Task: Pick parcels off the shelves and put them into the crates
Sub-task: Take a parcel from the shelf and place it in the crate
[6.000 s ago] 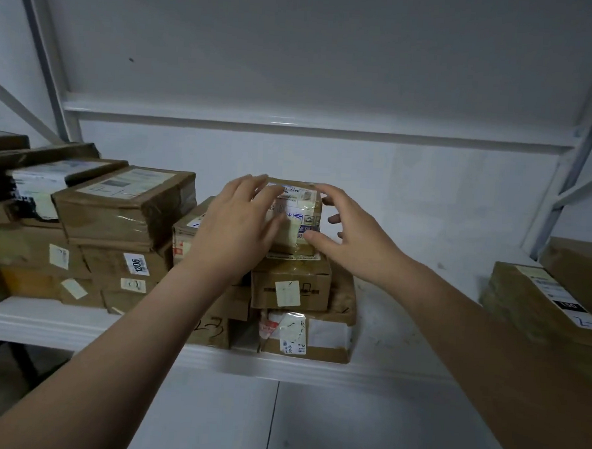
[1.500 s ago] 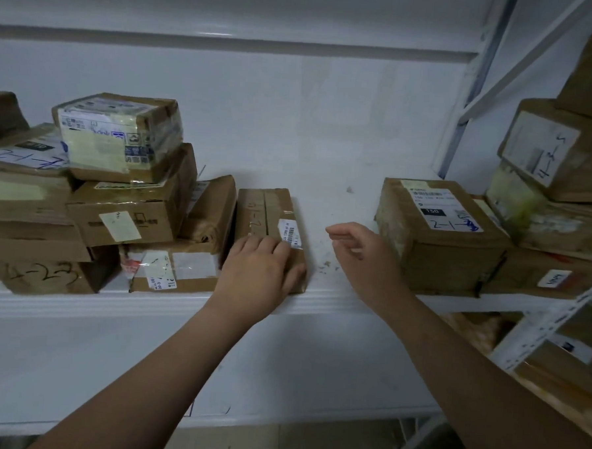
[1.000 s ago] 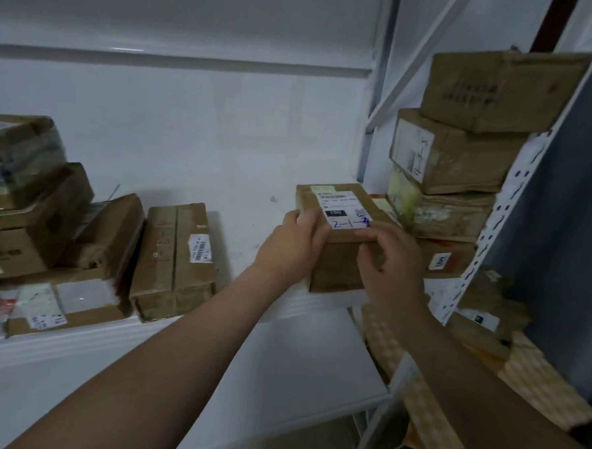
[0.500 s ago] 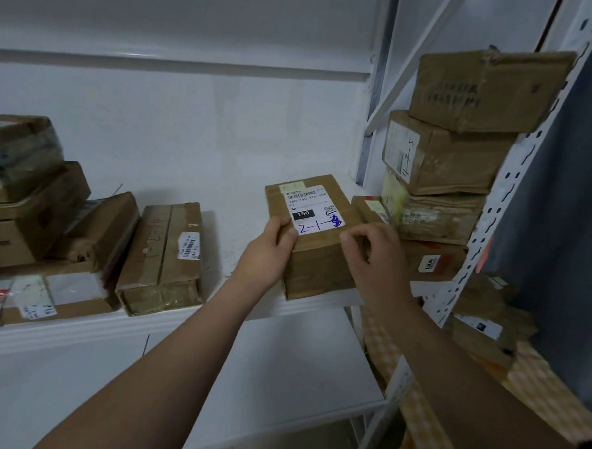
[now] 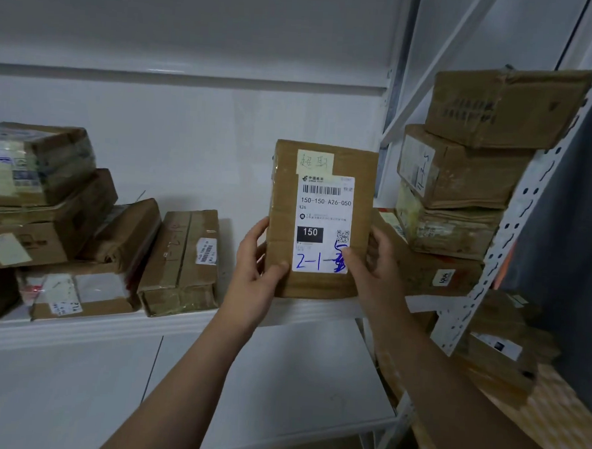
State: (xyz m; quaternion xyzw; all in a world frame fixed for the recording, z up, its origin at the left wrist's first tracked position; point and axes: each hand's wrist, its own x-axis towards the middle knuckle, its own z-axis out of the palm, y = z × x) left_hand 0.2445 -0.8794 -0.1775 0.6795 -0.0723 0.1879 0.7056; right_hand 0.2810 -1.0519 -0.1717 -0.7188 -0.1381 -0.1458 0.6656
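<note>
The labelled cardboard parcel is gripped upright by left hand and right hand, fingers closed on its sides, presumably so its label is readable.

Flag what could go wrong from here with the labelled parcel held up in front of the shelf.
1. Both hands, left hand and right hand, grip only the lower edges of the labelled parcel, so it might tip forward.
2. The stack of boxes beside it looks uneven; a bump could topple it.
3. No crate is visible, so the carry may be awkward.
</note>
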